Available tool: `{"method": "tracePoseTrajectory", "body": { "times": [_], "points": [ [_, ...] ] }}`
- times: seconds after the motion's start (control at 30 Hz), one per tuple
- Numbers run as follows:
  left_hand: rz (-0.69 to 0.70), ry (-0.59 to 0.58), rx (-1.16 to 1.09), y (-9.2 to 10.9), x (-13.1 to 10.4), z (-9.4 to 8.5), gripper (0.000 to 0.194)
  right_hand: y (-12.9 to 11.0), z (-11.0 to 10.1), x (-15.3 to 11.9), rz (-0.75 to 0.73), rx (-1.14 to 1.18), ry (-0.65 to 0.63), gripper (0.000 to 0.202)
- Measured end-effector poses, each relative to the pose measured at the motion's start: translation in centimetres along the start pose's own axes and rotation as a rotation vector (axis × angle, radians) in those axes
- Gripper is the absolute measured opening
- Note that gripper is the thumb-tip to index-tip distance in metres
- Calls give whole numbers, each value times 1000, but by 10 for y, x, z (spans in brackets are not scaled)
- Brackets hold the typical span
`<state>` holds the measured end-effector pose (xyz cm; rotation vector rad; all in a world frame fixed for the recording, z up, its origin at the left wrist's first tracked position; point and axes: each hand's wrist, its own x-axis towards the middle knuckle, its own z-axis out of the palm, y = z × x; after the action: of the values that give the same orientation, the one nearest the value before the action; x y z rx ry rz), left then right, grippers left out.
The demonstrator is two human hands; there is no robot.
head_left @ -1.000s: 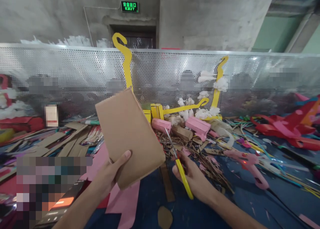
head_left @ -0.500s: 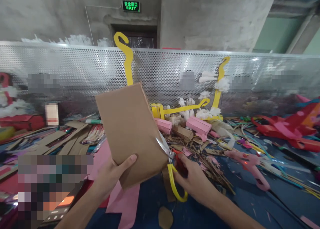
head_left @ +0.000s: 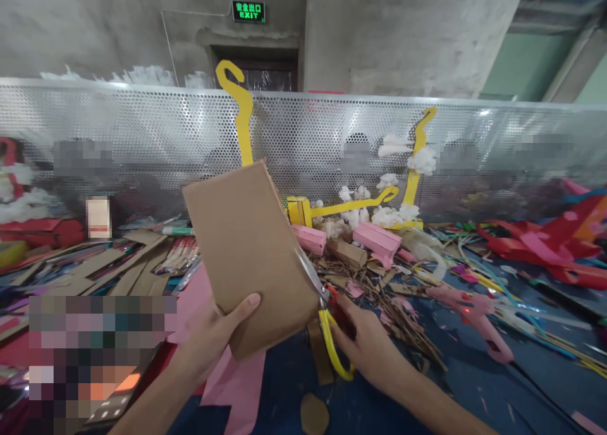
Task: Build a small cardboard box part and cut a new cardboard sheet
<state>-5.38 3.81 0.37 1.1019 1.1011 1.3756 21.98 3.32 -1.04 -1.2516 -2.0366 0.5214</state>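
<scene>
In the head view my left hand (head_left: 222, 330) grips a brown cardboard sheet (head_left: 251, 251) by its lower left edge, thumb lying across the front and the other fingers hidden behind. The sheet is held up, tilted, above the blue table. My right hand (head_left: 367, 337) is closed round the handles of scissors (head_left: 324, 291), one handle yellow and the other red. Their blades lie along the sheet's right edge, one blade showing in front of the cardboard. Pink paper (head_left: 241, 384) lies beneath the sheet, and a cut piece of cardboard (head_left: 314, 414) rests near the front.
A pink glue gun (head_left: 474, 308) with a black cord lies at right. Thin cardboard scraps (head_left: 403, 321) are heaped behind the scissors. Pink boxes (head_left: 377, 239) and yellow hook-shaped pieces (head_left: 241, 119) stand before a perforated metal panel (head_left: 303, 131). Cardboard strips (head_left: 137, 264) cover the left.
The scissor blades have drawn closer together at the cardboard's right edge, and the yellow handle has shifted slightly. The sheet's top has dipped a little. My left hand keeps its grip.
</scene>
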Motion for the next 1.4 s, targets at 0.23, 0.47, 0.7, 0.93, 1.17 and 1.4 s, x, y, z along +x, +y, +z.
{"method": "tracePoseTrajectory", "body": {
  "times": [0.23, 0.47, 0.7, 0.93, 1.17, 1.4],
  "points": [
    [-12, 37, -22, -1, 1, 0, 74, 2, 2, 1, 20, 65, 37, 17],
    [35, 20, 71, -1, 0, -2, 69, -4, -3, 5, 98, 132, 32, 39],
    [-8, -32, 40, 0, -1, -1, 69, -4, -2, 1, 55, 184, 57, 50],
    [-71, -26, 37, 1, -5, -3, 67, -9, -6, 3, -31, 134, 51, 19],
    [-76, -21, 5, 0, -4, -2, 69, -5, -2, 4, 49, 115, 25, 20],
    [-75, -22, 1, -3, -2, -4, 70, 0, -2, 2, 15, 60, 64, 15]
  ]
}}
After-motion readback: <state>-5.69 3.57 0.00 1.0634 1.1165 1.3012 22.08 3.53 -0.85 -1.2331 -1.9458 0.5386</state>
